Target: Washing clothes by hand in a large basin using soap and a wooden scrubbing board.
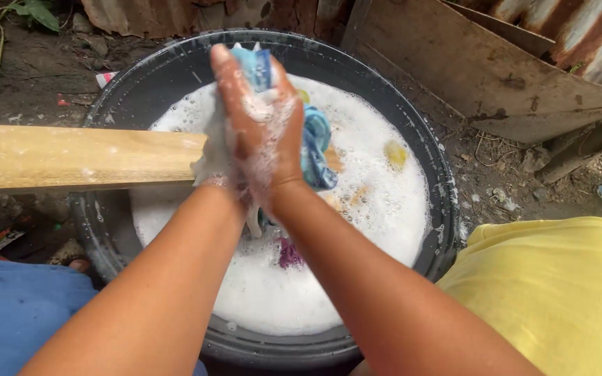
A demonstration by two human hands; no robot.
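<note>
My right hand (263, 122) and my left hand (212, 157) are pressed together over a black round basin (144, 83) full of white suds. Between the palms they squeeze a blue cloth (315, 150), which sticks out above the fingers and hangs at the right of the hands. Both hands are coated in foam. The left hand is mostly hidden behind the right one. A purple bit of fabric (288, 252) shows in the suds below my wrists. Yellow patches (395, 153) float in the foam at the right.
A pale wooden plank (71, 157) lies across the basin's left rim. Brown boards (496, 69) and rusty corrugated sheets (593, 35) lean at the back right. Bare dirt with litter surrounds the basin. Yellow cloth (559, 285) covers my right knee, blue cloth (15, 313) my left.
</note>
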